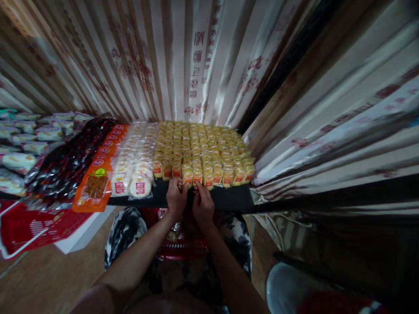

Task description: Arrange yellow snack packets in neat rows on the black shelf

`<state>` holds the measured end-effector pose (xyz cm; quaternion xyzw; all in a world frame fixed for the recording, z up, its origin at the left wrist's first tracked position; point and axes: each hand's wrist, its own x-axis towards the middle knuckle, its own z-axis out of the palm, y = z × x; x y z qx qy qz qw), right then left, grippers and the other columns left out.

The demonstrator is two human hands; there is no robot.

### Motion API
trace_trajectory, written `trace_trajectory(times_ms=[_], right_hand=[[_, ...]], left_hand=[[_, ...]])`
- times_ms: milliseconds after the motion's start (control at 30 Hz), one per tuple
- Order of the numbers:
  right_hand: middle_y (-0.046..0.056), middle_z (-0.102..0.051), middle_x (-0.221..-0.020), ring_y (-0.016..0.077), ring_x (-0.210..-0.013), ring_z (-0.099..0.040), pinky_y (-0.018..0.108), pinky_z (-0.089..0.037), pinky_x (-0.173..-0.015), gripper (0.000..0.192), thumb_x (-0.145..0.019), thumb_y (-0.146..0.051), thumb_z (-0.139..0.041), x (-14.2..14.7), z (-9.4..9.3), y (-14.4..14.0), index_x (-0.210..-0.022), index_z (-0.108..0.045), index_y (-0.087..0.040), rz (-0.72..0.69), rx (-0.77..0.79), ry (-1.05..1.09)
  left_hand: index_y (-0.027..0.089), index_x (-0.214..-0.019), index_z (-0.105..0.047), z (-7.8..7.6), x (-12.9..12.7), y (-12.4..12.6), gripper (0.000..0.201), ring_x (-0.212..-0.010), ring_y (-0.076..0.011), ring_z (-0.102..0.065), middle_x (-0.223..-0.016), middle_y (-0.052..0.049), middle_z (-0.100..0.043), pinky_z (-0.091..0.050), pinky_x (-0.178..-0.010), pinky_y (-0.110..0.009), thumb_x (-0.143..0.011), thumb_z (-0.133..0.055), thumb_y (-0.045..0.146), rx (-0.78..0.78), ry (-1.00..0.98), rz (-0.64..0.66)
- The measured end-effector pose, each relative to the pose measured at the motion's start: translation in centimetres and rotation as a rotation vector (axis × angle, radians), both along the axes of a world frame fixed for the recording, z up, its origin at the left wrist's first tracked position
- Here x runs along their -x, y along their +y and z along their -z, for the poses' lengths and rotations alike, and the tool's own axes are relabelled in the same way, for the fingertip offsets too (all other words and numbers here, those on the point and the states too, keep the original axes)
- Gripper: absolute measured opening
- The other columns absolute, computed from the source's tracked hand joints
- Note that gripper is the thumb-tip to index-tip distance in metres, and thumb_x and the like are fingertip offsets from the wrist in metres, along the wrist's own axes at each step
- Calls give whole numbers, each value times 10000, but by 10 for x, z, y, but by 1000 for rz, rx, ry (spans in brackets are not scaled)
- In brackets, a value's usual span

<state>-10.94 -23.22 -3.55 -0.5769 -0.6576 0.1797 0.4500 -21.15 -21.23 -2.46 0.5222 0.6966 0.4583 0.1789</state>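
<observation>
- Left hand (176,198): at the front edge of the desk (229,198); its grip is pinched on a yellow snack packet (187,175) in the front row.
- Right hand (203,205): just beside the left; fingertips touch the adjacent packet (197,176); whether its grip is clamped cannot be determined.
- Round white packets (140,186) lie to the left.
- Red basket (183,248) sits below the hands.

Snack packets (203,148) in rows on shelf (229,198), round cakes (135,163) left (touching), basket (183,248) below
</observation>
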Motion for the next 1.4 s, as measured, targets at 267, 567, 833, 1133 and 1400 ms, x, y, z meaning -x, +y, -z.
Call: trace_trajectory(times_ms=[267,567,833,1133,1400], right_hand=[[82,-636,-1051,165,-962,-599,287,-459,-899,443,-842,-154,-361,2,-2,1,-1257,-516,-182,22,86,-28],[85,-641,-1073,176,-993,-590,312,-462,-906,416,-837,-183,-401,3,-5,-1,-1235,-522,-174,5,84,-23],[82,-670,-888,162,-850,-620,302,-495,-823,291,-860,-194,-382,0,-12,-11,-1037,-612,-164,-107,-102,-17],[68,-655,-834,172,-795,-608,268,-478,-743,220,-829,-195,-408,3,5,-68,-864,-625,-188,-206,166,-98],[138,-678,-1016,221,-913,-640,285,-468,-795,309,-813,-80,-438,20,63,-71,-1034,-648,-126,-250,839,-532]], left_hand=[[191,-796,-487,1,2,3,128,-656,-112,-510,-717,29,-527,-396,-633,-224,-812,-565,290,131,-84,3],[192,-788,-522,4,1,0,100,-688,-110,-530,-751,18,-558,-403,-668,-215,-840,-539,276,73,-18,21],[186,-802,-551,6,5,-5,155,-675,-113,-512,-747,-6,-537,-396,-643,-207,-876,-450,278,-74,29,61],[198,-820,-548,8,11,-72,237,-752,-140,-555,-793,-32,-576,-432,-720,-242,-904,-360,315,30,37,262],[154,-913,-626,56,1,-107,272,-918,-218,-590,-944,-112,-649,-417,-887,-356,-855,-360,178,591,-54,329]])
